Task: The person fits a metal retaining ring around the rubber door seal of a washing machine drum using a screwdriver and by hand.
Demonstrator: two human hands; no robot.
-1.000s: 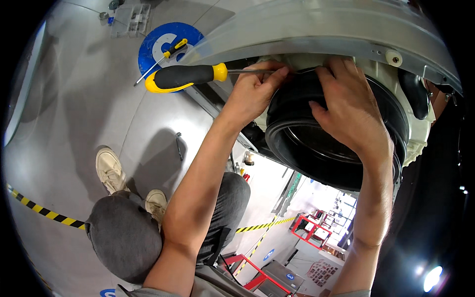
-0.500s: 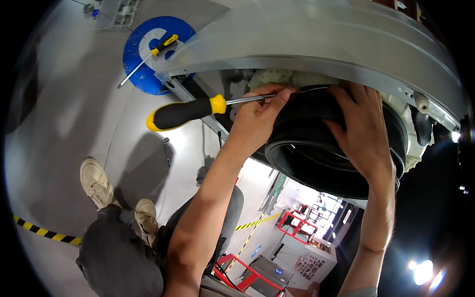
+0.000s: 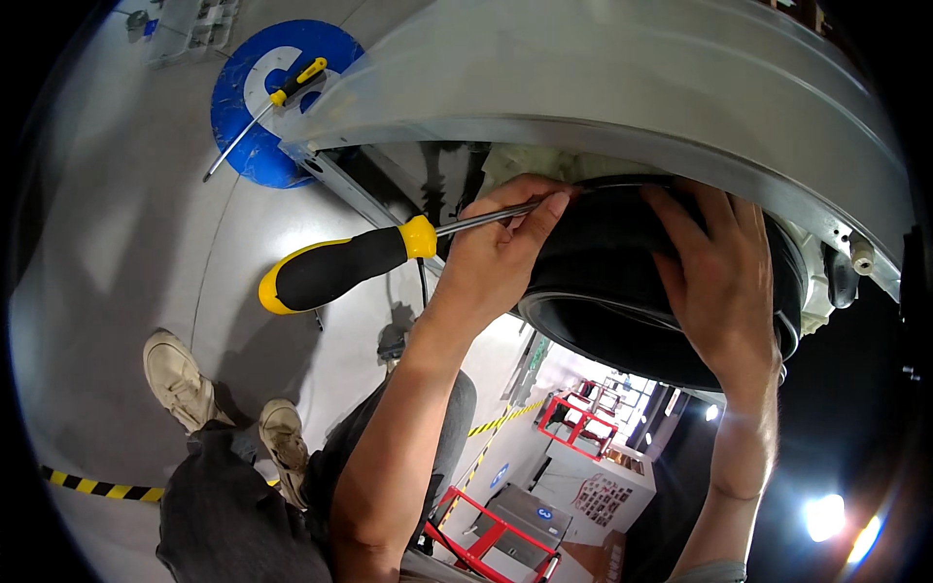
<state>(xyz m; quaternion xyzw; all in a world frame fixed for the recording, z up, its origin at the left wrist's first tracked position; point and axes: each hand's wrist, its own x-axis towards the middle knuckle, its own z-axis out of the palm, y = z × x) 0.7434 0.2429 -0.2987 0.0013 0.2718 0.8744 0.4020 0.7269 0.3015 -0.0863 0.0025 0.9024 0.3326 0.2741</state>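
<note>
My left hand (image 3: 496,257) is closed around the metal shaft of a screwdriver (image 3: 340,267), thumb stretched along it. The thick black-and-yellow handle points left, tilted downward. The shaft's far end reaches the upper rim of a large round black rubber seal (image 3: 607,233), and its tip is hidden there. My right hand (image 3: 724,282) grips the seal from its right side, fingers hooked over the upper rim and thumb pressed on the front; some fingertips are out of sight. Above both hands curves the grey metal panel (image 3: 583,87) of the machine's housing.
A second screwdriver (image 3: 262,119) lies across a round blue floor sign (image 3: 248,146) at upper left. A clear parts case (image 3: 194,34) sits farther off. A metal frame edge (image 3: 340,189) slants below the panel. Another person's shoes (image 3: 180,379) stand at left; red-framed carts (image 3: 486,539) are behind.
The held screwdriver's handle has swung down and left, so the shaft slants more steeply. My right hand keeps its place on the seal. The whole view has shifted slightly.
</note>
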